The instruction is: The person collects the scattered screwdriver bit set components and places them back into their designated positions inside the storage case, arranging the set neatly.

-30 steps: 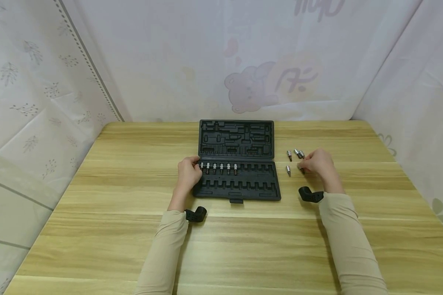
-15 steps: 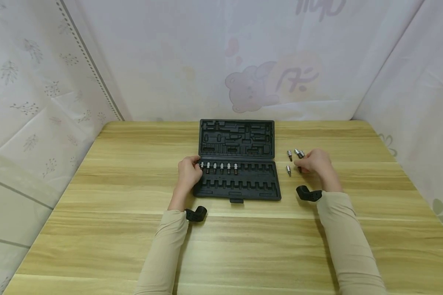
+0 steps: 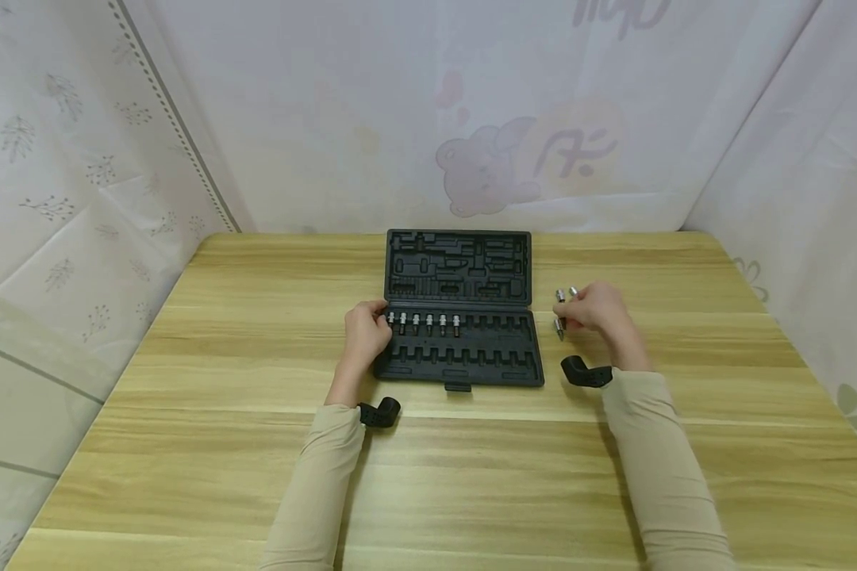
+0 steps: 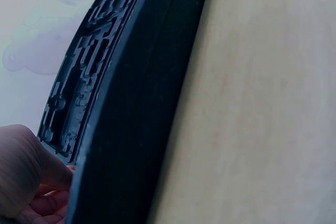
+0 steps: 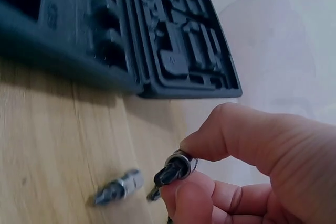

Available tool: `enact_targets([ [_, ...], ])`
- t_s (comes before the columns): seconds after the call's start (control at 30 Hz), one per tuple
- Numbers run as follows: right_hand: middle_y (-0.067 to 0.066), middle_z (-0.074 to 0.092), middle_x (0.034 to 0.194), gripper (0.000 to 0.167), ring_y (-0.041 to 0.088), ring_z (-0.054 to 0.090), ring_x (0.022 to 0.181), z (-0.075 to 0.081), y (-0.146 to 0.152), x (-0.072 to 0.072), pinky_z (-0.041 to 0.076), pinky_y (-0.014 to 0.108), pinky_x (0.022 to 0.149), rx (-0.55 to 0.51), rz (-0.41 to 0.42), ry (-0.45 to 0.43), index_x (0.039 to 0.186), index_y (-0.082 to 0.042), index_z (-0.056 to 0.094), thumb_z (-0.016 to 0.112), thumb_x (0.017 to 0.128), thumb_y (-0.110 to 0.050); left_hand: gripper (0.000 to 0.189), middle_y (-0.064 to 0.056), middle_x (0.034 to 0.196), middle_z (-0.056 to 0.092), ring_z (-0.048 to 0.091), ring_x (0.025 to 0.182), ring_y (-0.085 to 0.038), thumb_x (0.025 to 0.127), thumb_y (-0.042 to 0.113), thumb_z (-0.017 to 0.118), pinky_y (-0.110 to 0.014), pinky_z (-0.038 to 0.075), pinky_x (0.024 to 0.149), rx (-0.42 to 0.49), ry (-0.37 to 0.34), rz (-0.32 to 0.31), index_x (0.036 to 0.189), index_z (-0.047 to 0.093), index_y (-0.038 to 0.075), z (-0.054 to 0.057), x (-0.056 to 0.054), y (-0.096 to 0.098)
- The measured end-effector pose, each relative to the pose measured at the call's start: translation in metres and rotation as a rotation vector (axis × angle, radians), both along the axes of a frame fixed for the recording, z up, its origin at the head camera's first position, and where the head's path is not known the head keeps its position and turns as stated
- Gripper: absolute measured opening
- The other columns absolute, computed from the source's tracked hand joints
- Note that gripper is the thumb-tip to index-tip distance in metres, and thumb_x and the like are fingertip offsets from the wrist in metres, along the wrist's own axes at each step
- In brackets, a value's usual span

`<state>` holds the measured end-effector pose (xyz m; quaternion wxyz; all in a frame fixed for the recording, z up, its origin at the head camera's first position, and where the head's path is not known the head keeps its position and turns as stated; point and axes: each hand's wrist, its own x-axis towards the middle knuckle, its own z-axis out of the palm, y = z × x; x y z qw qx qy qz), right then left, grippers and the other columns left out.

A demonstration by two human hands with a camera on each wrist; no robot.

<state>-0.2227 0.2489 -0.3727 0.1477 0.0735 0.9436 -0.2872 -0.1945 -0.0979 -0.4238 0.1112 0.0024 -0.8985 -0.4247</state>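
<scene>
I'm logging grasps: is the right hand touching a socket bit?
Touching. The right wrist view shows the right hand pinching a socket bit from both sides.

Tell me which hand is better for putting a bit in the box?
The right hand, I think: it pinches a bit, and the upper row's bare slots in the box are on its side. The left hand holds the box's left end.

My head view is softly, evenly lit, a sheen on the table (image 3: 464, 468), faint shadows beside my sleeves (image 3: 664, 444). My left wrist view is bluish, soft; in my right, the loose bit (image 5: 118, 188) blurs, the case (image 5: 58, 51) casts shadow.
</scene>
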Motion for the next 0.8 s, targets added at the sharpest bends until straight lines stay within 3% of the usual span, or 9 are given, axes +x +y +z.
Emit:
enact_targets([
  [0.1, 0.004, 0.066, 0.062, 0.031, 0.026, 0.063, 0.075, 0.002, -0.006, 0.000, 0.045, 0.030, 0.064, -0.016, 0.003, -0.005, 0.073, 0.000, 0.069, 0.060, 0.084, -0.028, 0.031, -0.024, 0.099, 0.066, 0.062, 0.083, -0.032, 0.082, -0.009, 0.050, -0.041, 0.050, 0.071, 0.000, -0.004, -0.002, 0.110, 0.065, -0.010, 0.000, 0.000, 0.000],
  [0.33, -0.001, 0.063, 0.056, 0.031, 0.022, 0.061, 0.071, 0.005, -0.018, -0.002, 0.039, 0.029, 0.062, -0.030, 0.035, -0.006, 0.060, -0.009, 0.064, 0.059, 0.084, -0.028, 0.032, -0.024, 0.101, 0.065, 0.063, 0.085, -0.033, 0.083, -0.009, 0.049, -0.042, 0.050, 0.072, 0.002, -0.014, -0.008, 0.112, 0.064, -0.009, -0.001, 0.000, -0.001],
  [0.6, 0.008, 0.068, 0.066, 0.034, 0.024, 0.067, 0.068, 0.006, -0.038, -0.001, 0.050, 0.039, 0.069, -0.091, 0.045, -0.009, 0.091, 0.008, 0.070, 0.062, 0.088, -0.025, 0.033, -0.024, 0.098, 0.066, 0.063, 0.083, -0.033, 0.082, -0.010, 0.049, -0.043, 0.050, 0.072, -0.009, 0.006, -0.011, 0.111, 0.065, -0.009, -0.003, -0.001, 0.000],
  [0.7, 0.005, 0.066, 0.064, 0.032, 0.022, 0.067, 0.067, 0.005, -0.045, -0.001, 0.051, 0.041, 0.071, -0.110, 0.051, -0.012, 0.093, 0.008, 0.069, 0.061, 0.088, -0.023, 0.033, -0.024, 0.099, 0.066, 0.063, 0.084, -0.033, 0.083, -0.010, 0.049, -0.042, 0.050, 0.072, -0.003, 0.001, -0.010, 0.111, 0.065, -0.009, -0.003, -0.002, 0.000],
  [0.8, 0.002, 0.064, 0.061, 0.030, 0.019, 0.065, 0.062, 0.003, -0.053, -0.002, 0.049, 0.035, 0.062, -0.133, 0.060, -0.022, 0.090, 0.007, 0.069, 0.061, 0.088, -0.022, 0.032, -0.024, 0.101, 0.065, 0.063, 0.084, -0.033, 0.083, -0.010, 0.049, -0.042, 0.050, 0.072, 0.001, -0.001, -0.011, 0.112, 0.064, -0.010, -0.003, -0.002, 0.000],
])
